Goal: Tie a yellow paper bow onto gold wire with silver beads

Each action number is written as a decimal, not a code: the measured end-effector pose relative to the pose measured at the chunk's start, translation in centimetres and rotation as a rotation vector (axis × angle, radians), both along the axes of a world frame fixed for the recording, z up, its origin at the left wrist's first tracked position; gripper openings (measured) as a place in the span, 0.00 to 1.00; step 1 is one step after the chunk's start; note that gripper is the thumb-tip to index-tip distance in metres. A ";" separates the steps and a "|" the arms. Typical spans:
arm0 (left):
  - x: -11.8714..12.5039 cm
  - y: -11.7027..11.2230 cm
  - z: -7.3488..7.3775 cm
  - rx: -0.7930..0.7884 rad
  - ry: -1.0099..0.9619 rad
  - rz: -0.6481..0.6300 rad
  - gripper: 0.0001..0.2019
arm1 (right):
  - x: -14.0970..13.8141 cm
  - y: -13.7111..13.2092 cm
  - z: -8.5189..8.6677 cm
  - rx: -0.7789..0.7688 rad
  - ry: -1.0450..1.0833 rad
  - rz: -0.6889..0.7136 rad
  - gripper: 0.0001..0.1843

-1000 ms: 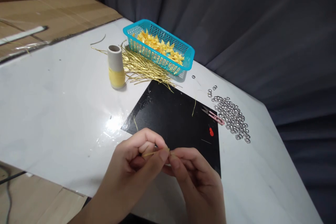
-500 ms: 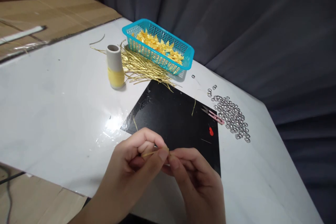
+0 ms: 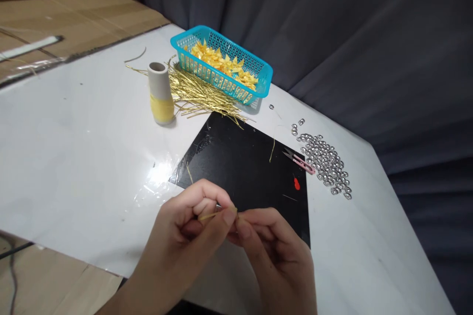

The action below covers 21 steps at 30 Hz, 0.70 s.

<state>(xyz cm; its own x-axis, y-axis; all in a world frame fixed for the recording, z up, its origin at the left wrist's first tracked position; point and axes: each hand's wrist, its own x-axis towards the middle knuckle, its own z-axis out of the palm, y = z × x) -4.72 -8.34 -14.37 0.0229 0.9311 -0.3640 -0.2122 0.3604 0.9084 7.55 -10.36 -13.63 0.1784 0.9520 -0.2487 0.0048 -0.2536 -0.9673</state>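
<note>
At the far left we have flattened brown cardboard (image 3: 70, 24) beside the white tabletop (image 3: 81, 142), and on that top stands a grey cylindrical spool (image 3: 158, 76) with a yellow wrapped band around its lower half. Just right of it lies a loose heap of gold wire strands (image 3: 203, 98), pressed against the long side of a teal plastic basket (image 3: 218, 81) filled with folded yellow pieces (image 3: 221, 64), perhaps paper or ribbon; we cannot tell which.

Nearer us, the left hand (image 3: 177, 241) curls its fingers inward and pinches a short gold strand (image 3: 216, 215) between thumb and forefinger. The right hand (image 3: 275, 256) comes in from the other side, its thumb and forefinger narrowly closed on the strand's far end, so the two hands nearly touch. The work in hand is this two-handed pinching of the strand, held just above the near edge of a black sheet (image 3: 251, 162); any small part at its middle is hidden by the fingers.

Farther right, pink thread snips (image 3: 300, 163) lie on the sheet's corner, a red speck (image 3: 296, 183) sits below them, and a scatter of silver rings (image 3: 327, 165) covers the tabletop.
</note>
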 end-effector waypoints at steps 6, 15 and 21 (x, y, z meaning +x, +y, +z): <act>0.0 0.0 0.1 0.011 0.009 0.008 0.11 | 0.0 0.0 0.0 -0.002 -0.013 -0.016 0.08; 0.0 0.1 0.3 0.014 -0.014 0.011 0.11 | 0.0 -0.1 0.0 0.006 0.018 -0.004 0.07; 0.0 0.1 0.6 0.003 -0.008 0.015 0.10 | 0.0 -0.1 -0.1 0.020 0.024 -0.002 0.05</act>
<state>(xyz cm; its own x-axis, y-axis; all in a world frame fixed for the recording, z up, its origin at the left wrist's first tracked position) -4.68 -8.27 -13.78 0.0120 0.9325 -0.3610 -0.2245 0.3543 0.9078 7.55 -10.43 -13.70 0.1749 0.9564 -0.2337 -0.0186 -0.2341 -0.9720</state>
